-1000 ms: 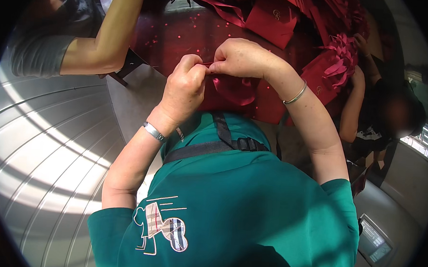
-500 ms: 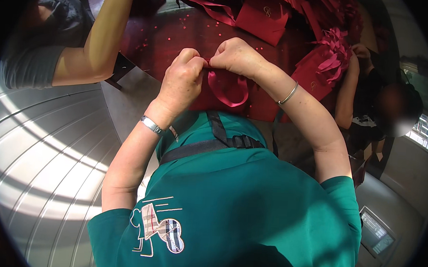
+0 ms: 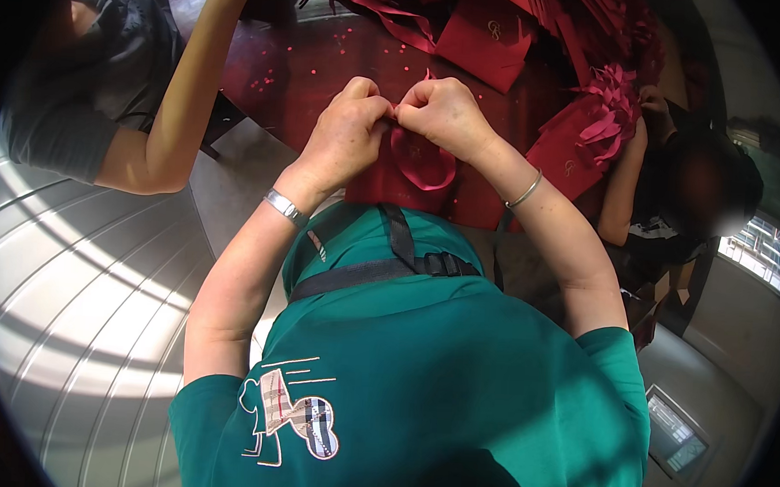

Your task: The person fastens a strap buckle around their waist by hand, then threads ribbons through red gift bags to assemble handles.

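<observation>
At the far left, a co-worker's bare arm [image 3: 181, 113] reaches over the dark red table [image 3: 322, 108]; the hand is cut off at the upper edge, so its hold cannot be told. Small red dots [image 3: 266, 81] lie scattered on the tabletop.

At centre, the wearer's left hand [image 3: 338, 135] is raised with fingers curled, thumb and forefinger pressed together on what appears to be red ribbon [image 3: 428, 186]. The right hand [image 3: 448, 116] meets it tip to tip in a similar close pinch, evidently on the same ribbon. Meeting so closely presumably gives fine control over a thin, slippery strip. The ribbon hangs in a loop below the right hand, over a dark red flat piece [image 3: 368, 185] between the hands and the wearer's waist, probably kept close for easy reach.

Beyond the right hand lies a red envelope-like bag [image 3: 484, 44]. Further right, another red bag [image 3: 564, 156] carries a ribbon tuft [image 3: 606, 123], with a second co-worker's hand [image 3: 656, 106] beside it.

The pinched section is hidden by the fingertips; whether it is knotted cannot be determined. The flat piece's upper edge is obscured, and the pile at top is cropped.
</observation>
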`<state>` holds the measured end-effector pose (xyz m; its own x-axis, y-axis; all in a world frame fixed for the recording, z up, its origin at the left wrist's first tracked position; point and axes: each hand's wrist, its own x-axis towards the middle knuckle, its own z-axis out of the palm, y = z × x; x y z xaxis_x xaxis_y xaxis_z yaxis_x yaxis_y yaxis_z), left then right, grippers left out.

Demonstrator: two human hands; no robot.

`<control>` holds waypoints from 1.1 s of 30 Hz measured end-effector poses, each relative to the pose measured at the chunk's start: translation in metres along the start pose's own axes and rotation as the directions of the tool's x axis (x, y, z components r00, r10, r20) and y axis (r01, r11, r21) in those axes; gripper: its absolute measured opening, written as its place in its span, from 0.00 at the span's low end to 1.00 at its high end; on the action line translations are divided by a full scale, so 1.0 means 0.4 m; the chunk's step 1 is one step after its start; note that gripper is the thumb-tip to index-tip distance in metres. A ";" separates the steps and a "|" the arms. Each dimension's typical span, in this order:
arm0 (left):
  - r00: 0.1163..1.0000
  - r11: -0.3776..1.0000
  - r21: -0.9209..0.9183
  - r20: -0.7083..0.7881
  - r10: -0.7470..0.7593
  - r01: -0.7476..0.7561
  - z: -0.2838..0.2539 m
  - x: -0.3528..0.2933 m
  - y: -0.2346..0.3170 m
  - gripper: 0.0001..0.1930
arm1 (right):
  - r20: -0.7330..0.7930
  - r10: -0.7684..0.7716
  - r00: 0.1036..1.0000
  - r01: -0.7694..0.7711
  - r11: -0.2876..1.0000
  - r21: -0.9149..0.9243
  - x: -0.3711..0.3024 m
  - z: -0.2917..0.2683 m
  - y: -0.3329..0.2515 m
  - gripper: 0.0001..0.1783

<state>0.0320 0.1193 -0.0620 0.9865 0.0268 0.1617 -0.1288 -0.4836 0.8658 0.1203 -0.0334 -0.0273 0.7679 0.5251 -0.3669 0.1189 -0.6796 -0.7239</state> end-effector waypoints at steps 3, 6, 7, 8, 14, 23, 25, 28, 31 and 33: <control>0.998 1.000 -0.016 0.055 -0.026 0.027 -0.006 0.004 0.003 0.05 | 0.025 0.044 0.999 -0.044 0.999 0.002 0.006 -0.012 -0.014 0.08; 0.995 0.999 -0.035 0.101 -0.022 0.026 -0.009 0.017 -0.010 0.06 | 0.094 0.165 0.982 -0.170 0.984 0.055 0.037 -0.011 0.001 0.08; 0.990 0.999 -0.029 0.135 -0.035 0.039 -0.012 0.020 -0.008 0.06 | 0.115 0.204 0.972 -0.213 0.975 0.071 0.048 -0.011 0.009 0.08; 0.985 0.998 -0.022 0.168 -0.048 0.053 -0.013 0.021 -0.007 0.07 | 0.115 0.205 0.972 -0.214 0.974 0.070 0.057 -0.018 0.012 0.08; 0.978 0.995 -0.075 0.201 -0.045 0.061 -0.013 0.026 -0.005 0.08 | -0.102 0.225 0.969 -0.212 0.970 0.119 0.154 -0.046 0.104 0.09; 0.962 0.997 -0.067 0.271 -0.024 0.044 -0.024 0.034 -0.014 0.07 | -0.362 0.205 0.909 -0.309 0.916 -0.257 0.199 -0.069 0.131 0.16; 0.957 0.996 -0.058 0.285 -0.051 0.071 -0.024 0.037 -0.017 0.07 | -0.352 0.204 0.914 -0.295 0.928 -0.229 0.195 -0.068 0.141 0.17; 0.953 0.995 -0.023 0.289 -0.085 0.095 -0.025 0.041 -0.026 0.09 | -0.323 0.132 0.937 -0.176 0.978 -0.110 0.175 -0.081 0.175 0.17; 0.968 0.992 0.013 0.218 -0.122 0.122 -0.018 0.028 -0.032 0.11 | -0.292 0.016 0.956 0.037 0.984 0.176 0.110 -0.106 0.172 0.19; 0.980 0.984 0.025 0.090 -0.179 0.178 0.000 0.020 -0.055 0.14 | -0.338 0.033 0.940 0.066 0.959 0.277 0.010 -0.100 0.153 0.21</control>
<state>0.0426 0.1303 -0.0796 0.9986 0.0345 -0.0391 0.0511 -0.4924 0.8689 0.1556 -0.0933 -0.0495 0.9391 0.2979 -0.1714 -0.0100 -0.4748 -0.8800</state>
